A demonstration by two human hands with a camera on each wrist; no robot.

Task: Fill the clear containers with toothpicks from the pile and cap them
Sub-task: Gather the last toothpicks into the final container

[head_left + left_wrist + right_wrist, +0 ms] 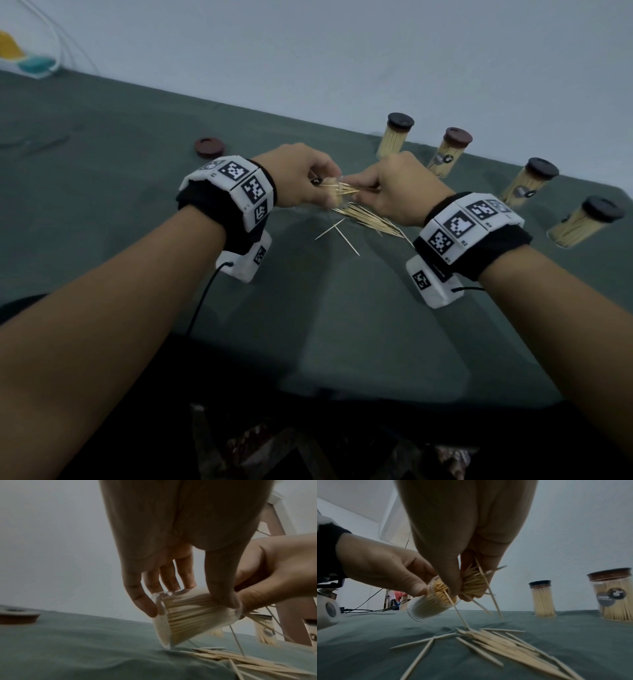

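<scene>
Over the green-clothed tabletop [342, 325], left hand [294, 178] grips the tilted container [188, 616] while right hand [397, 192] pinches a toothpick bundle [472, 582] at its mouth; next, I judge, align and push it in.

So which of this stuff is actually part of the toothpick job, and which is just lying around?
Part of the job:
- open container, tilted in the left hand
- bunch of toothpicks, pinched by the right hand at its mouth
- loose pile on the table
- spare cap
- four capped, filled containers

Lying about:
- cables
- yellow and teal object, far corner
</scene>
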